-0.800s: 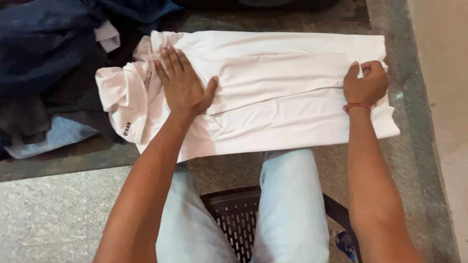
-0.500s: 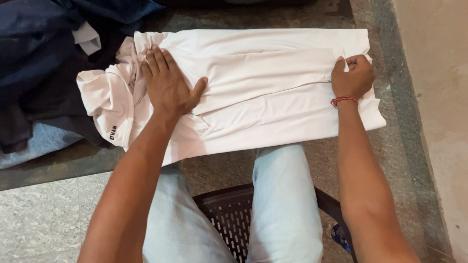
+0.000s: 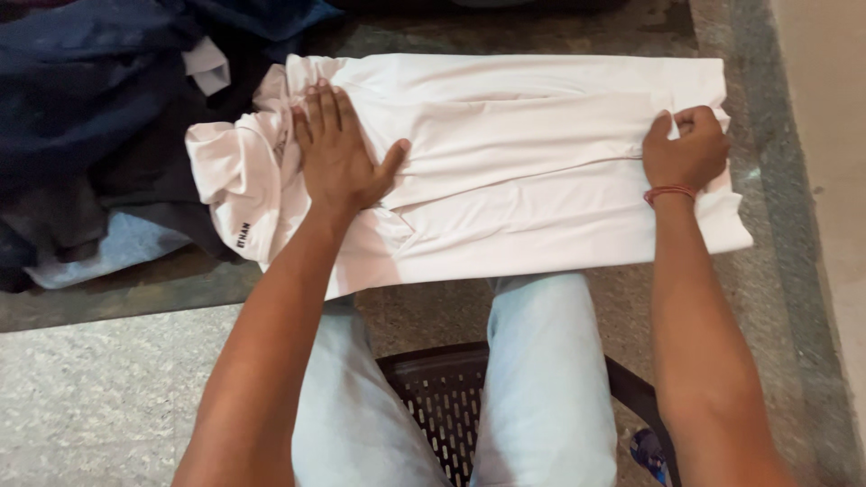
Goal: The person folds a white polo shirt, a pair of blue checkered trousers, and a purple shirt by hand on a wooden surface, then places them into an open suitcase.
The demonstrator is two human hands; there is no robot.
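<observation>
A white shirt [image 3: 523, 153] lies folded lengthwise across a stone floor in front of my knees. My left hand [image 3: 338, 153] rests flat on its collar end, fingers spread, pressing the cloth down. My right hand [image 3: 686, 149] is closed on the fabric at the shirt's right end, pinching a fold near the hem. A red thread circles my right wrist. The shirt's left sleeve bunches out past my left hand.
A heap of dark blue and black clothes [image 3: 90, 117] lies at the left, with a pale blue piece [image 3: 117, 248] under it. I sit on a black plastic chair [image 3: 442, 406], legs in light jeans. A lighter floor strip [image 3: 825, 135] runs along the right.
My hands stay on the shirt in the same grips. The view has shifted a little to the left and back again.
</observation>
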